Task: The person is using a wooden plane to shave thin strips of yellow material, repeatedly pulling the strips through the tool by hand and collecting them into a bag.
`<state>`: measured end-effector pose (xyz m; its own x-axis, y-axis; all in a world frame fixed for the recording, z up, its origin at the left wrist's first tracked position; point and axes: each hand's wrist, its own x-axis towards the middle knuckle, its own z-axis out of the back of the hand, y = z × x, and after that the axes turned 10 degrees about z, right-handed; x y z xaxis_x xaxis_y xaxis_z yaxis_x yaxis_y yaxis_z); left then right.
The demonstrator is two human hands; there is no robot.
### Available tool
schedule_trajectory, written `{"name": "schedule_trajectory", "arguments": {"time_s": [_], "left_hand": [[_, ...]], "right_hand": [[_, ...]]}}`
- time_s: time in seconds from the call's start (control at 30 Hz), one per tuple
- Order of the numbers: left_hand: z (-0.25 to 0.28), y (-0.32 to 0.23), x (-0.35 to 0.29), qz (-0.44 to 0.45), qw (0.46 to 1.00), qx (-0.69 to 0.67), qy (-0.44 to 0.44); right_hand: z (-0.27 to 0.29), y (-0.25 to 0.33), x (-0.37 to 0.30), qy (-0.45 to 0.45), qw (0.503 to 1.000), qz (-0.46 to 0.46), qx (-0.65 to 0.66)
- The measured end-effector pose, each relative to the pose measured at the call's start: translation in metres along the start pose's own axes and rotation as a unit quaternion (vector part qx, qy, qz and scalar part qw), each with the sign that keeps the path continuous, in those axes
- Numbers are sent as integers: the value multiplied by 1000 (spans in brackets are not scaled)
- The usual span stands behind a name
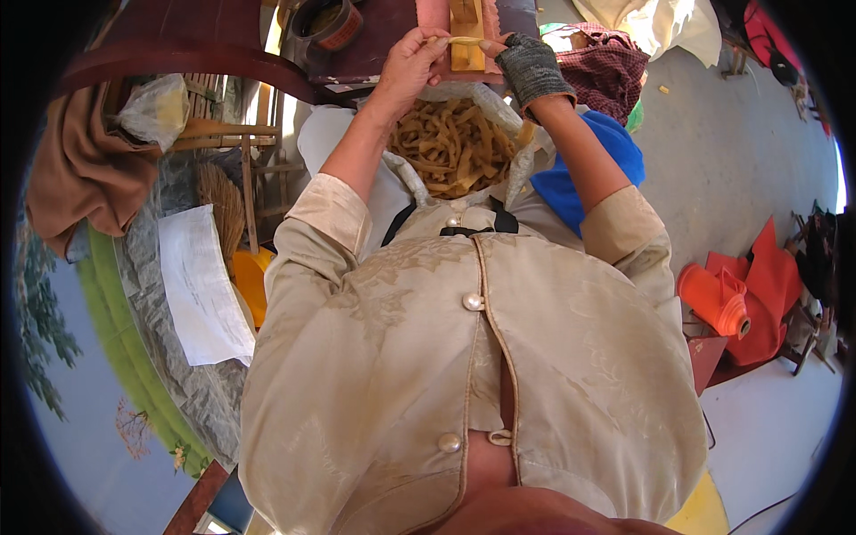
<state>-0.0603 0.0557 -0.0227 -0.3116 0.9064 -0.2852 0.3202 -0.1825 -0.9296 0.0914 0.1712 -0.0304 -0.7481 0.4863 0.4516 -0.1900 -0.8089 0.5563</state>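
Note:
My left hand (415, 64) is bare and pinches one end of a thin, pale yellow strip (465, 40) between thumb and fingers. At the other end, my right hand (524, 67) grips it, wearing a grey knitted fingerless glove. Stretched between both hands, the strip crosses over a narrow wooden tool (466, 61) at the table's near edge; whether it touches the wood I cannot tell. Below my hands, a whitish open sack (406, 176) on my lap holds a heap of tan, flat, curled strips (450, 147). A pink cloth (433, 12) lies by the wooden tool.
On the dark red table (379, 40) stands a clear plastic tub (328, 25). Left of me are a wooden chair (245, 147), a brown cloth (89, 169) and a white cloth (203, 285). At right are a checked cloth (604, 76), a blue cloth (588, 160) and an orange plastic container (715, 300).

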Motion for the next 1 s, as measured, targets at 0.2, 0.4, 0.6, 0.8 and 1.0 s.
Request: {"name": "schedule_trajectory", "arguments": {"time_s": [0.2, 0.4, 0.6, 0.8, 1.0], "left_hand": [[1, -5, 17, -42, 989, 130, -61], [15, 17, 50, -149, 947, 255, -126], [13, 12, 11, -15, 905, 408, -119], [-9, 19, -62, 145, 983, 112, -14], [-21, 29, -87, 254, 903, -342, 51]], "right_hand": [[4, -3, 14, 27, 998, 9, -59], [-9, 0, 18, 132, 978, -57, -149], [-19, -21, -8, 150, 974, -143, -97], [10, 67, -32, -63, 997, 48, -25], [-9, 114, -63, -20, 984, 151, 98]]}}
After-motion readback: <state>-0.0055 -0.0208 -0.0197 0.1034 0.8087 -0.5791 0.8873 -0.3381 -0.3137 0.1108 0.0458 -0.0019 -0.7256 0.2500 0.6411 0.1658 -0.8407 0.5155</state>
